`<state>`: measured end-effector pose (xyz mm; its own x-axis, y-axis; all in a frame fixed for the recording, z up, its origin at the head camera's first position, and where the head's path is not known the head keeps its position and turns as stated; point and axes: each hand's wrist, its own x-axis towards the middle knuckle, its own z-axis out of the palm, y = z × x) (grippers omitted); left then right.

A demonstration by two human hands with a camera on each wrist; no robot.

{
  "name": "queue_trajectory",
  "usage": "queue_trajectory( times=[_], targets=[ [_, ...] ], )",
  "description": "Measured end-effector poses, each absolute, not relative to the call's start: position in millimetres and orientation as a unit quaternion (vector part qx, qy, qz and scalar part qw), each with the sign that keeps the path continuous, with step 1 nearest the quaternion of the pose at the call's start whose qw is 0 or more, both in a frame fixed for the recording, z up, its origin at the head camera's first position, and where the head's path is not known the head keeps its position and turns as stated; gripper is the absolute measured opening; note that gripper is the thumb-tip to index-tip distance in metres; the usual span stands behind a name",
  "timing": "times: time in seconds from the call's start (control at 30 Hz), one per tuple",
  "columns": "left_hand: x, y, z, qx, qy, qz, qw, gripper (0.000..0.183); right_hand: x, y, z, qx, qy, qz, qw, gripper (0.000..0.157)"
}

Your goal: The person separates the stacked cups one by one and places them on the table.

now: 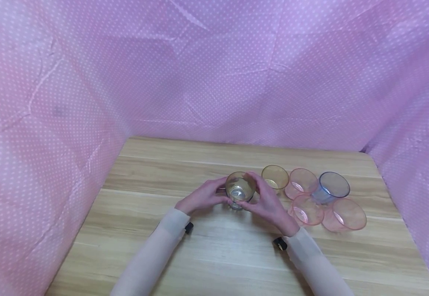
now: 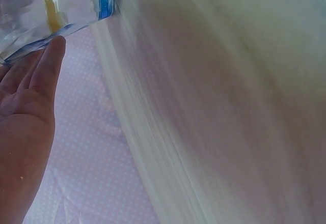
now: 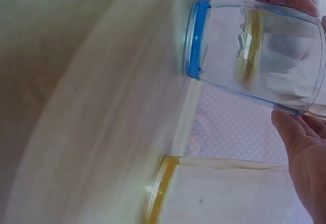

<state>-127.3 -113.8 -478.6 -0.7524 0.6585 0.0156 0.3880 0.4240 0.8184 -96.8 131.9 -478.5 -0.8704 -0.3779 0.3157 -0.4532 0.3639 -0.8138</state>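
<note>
In front of me both hands hold a pair of nested glass cups. The outer one is a clear cup with a blue base (image 3: 196, 40); a yellow cup (image 3: 251, 48) sits down inside it, its amber base band showing through the wall. My left hand (image 1: 205, 195) grips the stack from the left, fingers behind and thumb in front. From the other side my right hand (image 1: 267, 203) grips it the same way. The stack is upright, its blue base right at the tabletop in the right wrist view. Fingers of the left hand (image 2: 30, 96) lie along the wall in the left wrist view.
Right of the hands stand another yellow cup (image 1: 274, 177), a blue-rimmed cup (image 1: 333, 187) and three pink cups, one at the back (image 1: 302, 181), one in front (image 1: 308, 210) and one at far right (image 1: 349, 216). Polka-dot pink cloth (image 1: 214, 82) surrounds the wooden table (image 1: 144, 172).
</note>
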Motion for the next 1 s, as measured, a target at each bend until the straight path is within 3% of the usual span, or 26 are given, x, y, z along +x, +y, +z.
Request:
queue_trajectory(
  times=[1.0],
  targets=[
    [-125.4, -113.0, -474.7, 0.294, 0.843, 0.419, 0.165, 0.079, -93.4, 132.0, -477.0, 0.198, -0.823, 0.532, 0.014, 0.093]
  ],
)
